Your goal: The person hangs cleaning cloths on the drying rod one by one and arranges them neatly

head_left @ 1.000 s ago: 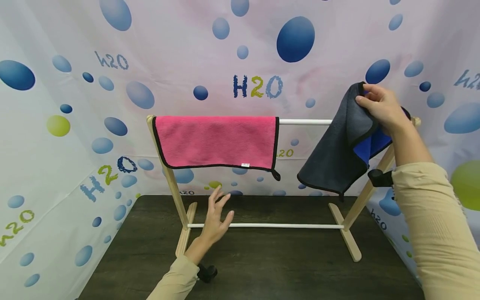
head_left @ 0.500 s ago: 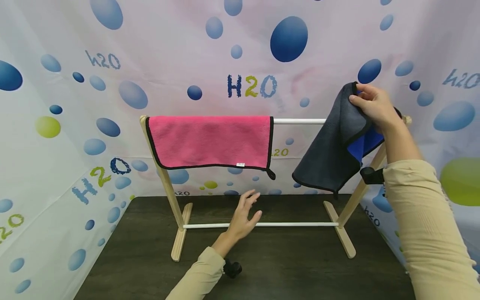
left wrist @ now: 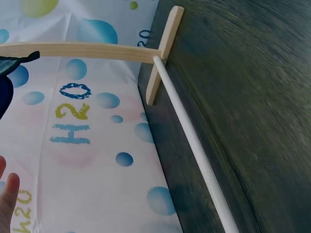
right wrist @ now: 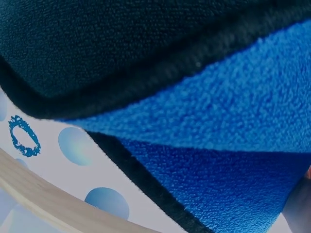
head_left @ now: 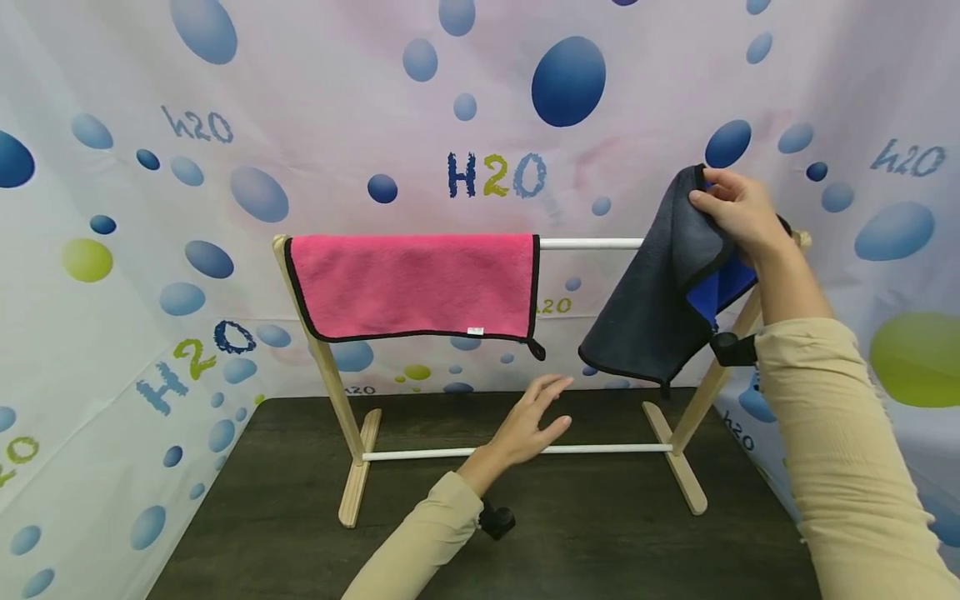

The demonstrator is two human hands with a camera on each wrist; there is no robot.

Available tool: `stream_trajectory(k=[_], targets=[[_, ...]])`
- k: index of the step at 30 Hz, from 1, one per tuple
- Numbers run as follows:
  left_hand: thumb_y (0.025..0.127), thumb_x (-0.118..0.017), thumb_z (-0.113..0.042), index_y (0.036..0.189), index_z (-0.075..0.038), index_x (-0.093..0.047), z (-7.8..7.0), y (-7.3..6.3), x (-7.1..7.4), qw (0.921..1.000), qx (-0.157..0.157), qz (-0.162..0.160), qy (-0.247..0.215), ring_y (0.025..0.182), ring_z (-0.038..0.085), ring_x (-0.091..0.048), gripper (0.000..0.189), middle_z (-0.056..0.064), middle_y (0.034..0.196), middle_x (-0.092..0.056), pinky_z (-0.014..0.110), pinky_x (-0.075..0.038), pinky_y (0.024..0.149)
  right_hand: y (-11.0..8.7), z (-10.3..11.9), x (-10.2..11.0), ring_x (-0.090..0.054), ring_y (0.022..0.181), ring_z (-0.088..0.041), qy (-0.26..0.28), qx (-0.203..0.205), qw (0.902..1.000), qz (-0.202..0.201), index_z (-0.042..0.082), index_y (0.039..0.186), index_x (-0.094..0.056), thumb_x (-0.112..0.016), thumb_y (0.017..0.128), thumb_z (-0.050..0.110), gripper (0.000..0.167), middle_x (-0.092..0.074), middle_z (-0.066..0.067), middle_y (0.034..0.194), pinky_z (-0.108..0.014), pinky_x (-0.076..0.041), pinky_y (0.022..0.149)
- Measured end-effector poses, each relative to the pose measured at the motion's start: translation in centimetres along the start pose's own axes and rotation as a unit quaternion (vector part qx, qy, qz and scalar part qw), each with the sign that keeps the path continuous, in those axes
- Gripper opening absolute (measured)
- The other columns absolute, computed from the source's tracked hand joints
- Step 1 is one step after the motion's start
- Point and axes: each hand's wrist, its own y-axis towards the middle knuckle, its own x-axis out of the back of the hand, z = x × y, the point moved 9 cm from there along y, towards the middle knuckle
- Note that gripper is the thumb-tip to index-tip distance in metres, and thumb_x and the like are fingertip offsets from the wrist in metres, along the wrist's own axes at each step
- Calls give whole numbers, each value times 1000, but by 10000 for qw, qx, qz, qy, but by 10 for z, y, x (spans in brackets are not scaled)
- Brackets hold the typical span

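Observation:
My right hand (head_left: 738, 212) pinches the upper edge of a grey and blue towel (head_left: 637, 308) near the right end of the rack. The towel hangs down in folds from the fingers, grey side mostly forward; its blue side (right wrist: 233, 97) fills much of the right wrist view. My left hand (head_left: 523, 427) is held in front of the lower bar with fingers spread, touching nothing. A pink towel (head_left: 416, 287) with black edging drapes over the left part of the white upper bar (head_left: 588, 244). In the left wrist view, fingertips (left wrist: 9, 194) show at the left edge.
The wooden rack has a left post (head_left: 330, 383) and a right post (head_left: 712, 396) on flat feet, joined by a white lower bar (head_left: 607, 448). It stands on a dark wooden table (head_left: 600, 533). A curtain (head_left: 337, 108) with printed bubbles hangs behind.
My left hand has moved right, from near the left post to below the middle of the rack. The right hand still holds the grey and blue towel; the whole view has shifted slightly.

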Motion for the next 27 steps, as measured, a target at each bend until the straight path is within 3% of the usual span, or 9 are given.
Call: stream_trajectory(k=[5, 10, 18, 23, 27], targets=[[89, -55, -19, 137, -12, -37, -2, 10, -11, 9999, 21, 110, -42, 105, 26, -55, 52, 12, 133, -40, 31, -46, 89, 0, -1, -2, -48, 69, -2, 68, -33, 10000, 27, 10, 135, -42, -54, 91, 28, 49, -51, 14, 81, -13, -41, 60], [90, -54, -21, 138, -13, -36, -2, 15, -18, 9996, 101, 135, -234, 103, 23, -54, 52, 11, 131, -42, 28, -46, 85, 0, 0, -4, -48, 67, -2, 91, 17, 10000, 17, 9, 133, -44, -54, 91, 26, 46, -51, 14, 77, -14, -41, 58], [94, -49, -23, 139, -11, -34, -1, 24, -30, 9954, 419, 421, -754, 105, 21, -53, 49, 14, 130, -43, 28, -47, 84, 0, 0, -5, -46, 73, -3, -122, -62, 9999, 69, 6, 141, -33, -52, 92, 27, 57, -48, 11, 85, -13, -40, 61], [93, -49, -19, 136, -6, -38, 0, 35, -28, 9958, 547, 370, -638, 102, 27, -56, 46, 16, 126, -49, 27, -47, 82, 0, 1, -3, -45, 75, -5, -131, -114, 9998, 48, 8, 141, -34, -52, 92, 29, 56, -47, 10, 87, -14, -39, 62], [94, -48, -15, 136, -5, -39, -1, 45, -23, 9930, 701, 335, -891, 103, 30, -56, 45, 17, 125, -50, 27, -48, 82, -1, 0, -1, -45, 76, -6, -141, -140, 9998, 28, 8, 141, -34, -51, 92, 29, 56, -47, 10, 87, -15, -39, 63]])
